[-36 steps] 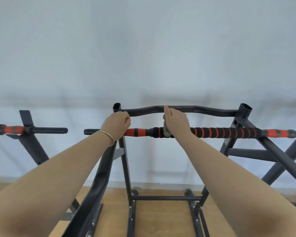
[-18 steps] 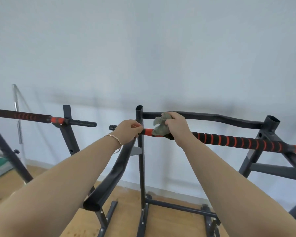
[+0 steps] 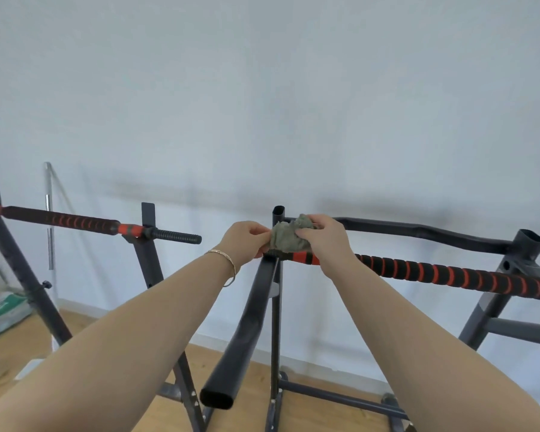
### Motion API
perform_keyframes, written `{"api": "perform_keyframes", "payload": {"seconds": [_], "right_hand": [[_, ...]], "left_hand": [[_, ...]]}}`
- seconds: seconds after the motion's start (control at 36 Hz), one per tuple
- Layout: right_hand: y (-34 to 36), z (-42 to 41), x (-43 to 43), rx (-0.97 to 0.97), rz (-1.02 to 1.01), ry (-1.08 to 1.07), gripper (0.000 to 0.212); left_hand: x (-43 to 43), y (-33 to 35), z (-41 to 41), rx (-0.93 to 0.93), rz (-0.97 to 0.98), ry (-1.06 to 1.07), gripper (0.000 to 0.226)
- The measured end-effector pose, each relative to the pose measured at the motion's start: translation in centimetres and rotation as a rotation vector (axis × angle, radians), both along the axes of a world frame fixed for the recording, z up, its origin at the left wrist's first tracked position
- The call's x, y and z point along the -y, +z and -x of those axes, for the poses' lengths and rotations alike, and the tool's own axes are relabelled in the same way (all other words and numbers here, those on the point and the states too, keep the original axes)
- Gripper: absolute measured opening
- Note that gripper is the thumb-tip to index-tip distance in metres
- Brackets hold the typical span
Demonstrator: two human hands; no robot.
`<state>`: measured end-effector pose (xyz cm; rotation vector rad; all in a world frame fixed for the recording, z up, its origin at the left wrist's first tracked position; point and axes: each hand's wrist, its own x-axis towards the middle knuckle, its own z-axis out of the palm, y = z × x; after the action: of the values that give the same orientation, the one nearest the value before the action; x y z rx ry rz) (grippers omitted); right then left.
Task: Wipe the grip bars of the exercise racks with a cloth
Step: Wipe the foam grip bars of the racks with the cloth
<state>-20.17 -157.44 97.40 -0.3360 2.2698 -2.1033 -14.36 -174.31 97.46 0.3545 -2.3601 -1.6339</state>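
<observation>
- The crumpled grey-green cloth sits bunched against the left end of the black-and-red foam grip bar
- The left hand pinches its left edge and the right hand clutches its right side, probably regathering it for a fresh wiping face
- No writing shows on the dark metal racks; the green-and-white sack on the floor, far left, is too blurred to read

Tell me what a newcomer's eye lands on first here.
Dead centre, the left hand and right hand hold a bunched grey-green cloth over the end of a red-and-black grip bar that runs off right. A matching bar lies across another rack at far left.
</observation>
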Motion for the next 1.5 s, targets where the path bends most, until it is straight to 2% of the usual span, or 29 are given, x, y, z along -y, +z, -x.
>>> {"api": "perform_keyframes", "payload": {"seconds": [0.11, 0.22, 0.31, 0.39, 0.44, 0.56, 0.61, 0.69, 0.78, 0.89, 1.0, 1.11, 1.25, 1.36, 1.5], "right_hand": [[0.1, 0.5, 1.7, 0.094, 0.06, -0.02, 0.018], [1.1, -0.3, 4.2, 0.141, 0.067, -0.023, 0.014], [2.3, -1.3, 6.6, 0.122, 0.045, 0.007, 0.017], [3.6, -2.3, 9.1, 0.125, 0.009, 0.047, 0.019], [4.4, -3.2, 10.9, 0.121, -0.04, 0.054, 0.018], [5.9, -4.7, 14.3, 0.12, -0.156, 0.021, 0.01], [6.1, -5.2, 15.9, 0.126, -0.189, -0.011, 0.009], [5.7, -5.6, 18.4, 0.128, -0.194, -0.058, 0.018], [4.5, -5.7, 21.0, 0.117, -0.174, -0.131, 0.021], [2.8, -5.9, 24.0, 0.142, -0.119, -0.198, 0.02], [1.6, -6.7, 26.1, 0.248, 0.034, -0.142, 0.026], [0.9, -6.6, 26.5, 0.326, 0.087, -0.024, 0.037], [0.3, -5.9, 26.6, 0.347, 0.121, 0.032, 0.054], [0.0, -5.2, 26.7, 0.272, 0.066, -0.003, 0.032], [-0.4, -4.7, 27.1, 0.247, 0.22, -0.101, 0.025]], "left_hand": [[3.3, 0.3, -0.1, -0.03, -0.166, 0.059, 0.01], [6.6, 0.4, -0.8, -0.021, -0.341, -0.046, 0.016], [9.2, 0.6, -1.3, 0.002, -0.298, -0.208, 0.026], [12.2, 0.5, -1.8, 0.042, -0.201, -0.34, 0.015], [14.4, 0.5, -1.8, 0.048, -0.185, -0.366, 0.01], [18.4, 0.5, -1.3, 0.026, -0.155, -0.347, 0.018], [20.1, 0.4, -1.2, 0.012, -0.171, -0.351, 0.021], [22.0, 0.4, -1.3, 0.002, -0.211, -0.357, 0.021], [23.5, 0.2, -1.6, 0.005, -0.322, -0.358, 0.019], [25.9, -0.6, -2.4, 0.082, -0.449, -0.516, 0.034], [28.1, -1.5, -2.9, 0.091, -0.416, -0.532, 0.053], [30.4, -1.7, -2.5, 0.029, -0.438, -0.411, 0.054], [32.3, -1.5, -1.8, -0.015, -0.354, -0.315, 0.051], [33.1, -1.7, -1.5, -0.038, -0.239, -0.263, 0.047], [33.8, -2.2, -1.2, -0.071, -0.223, -0.365, 0.044]]}}
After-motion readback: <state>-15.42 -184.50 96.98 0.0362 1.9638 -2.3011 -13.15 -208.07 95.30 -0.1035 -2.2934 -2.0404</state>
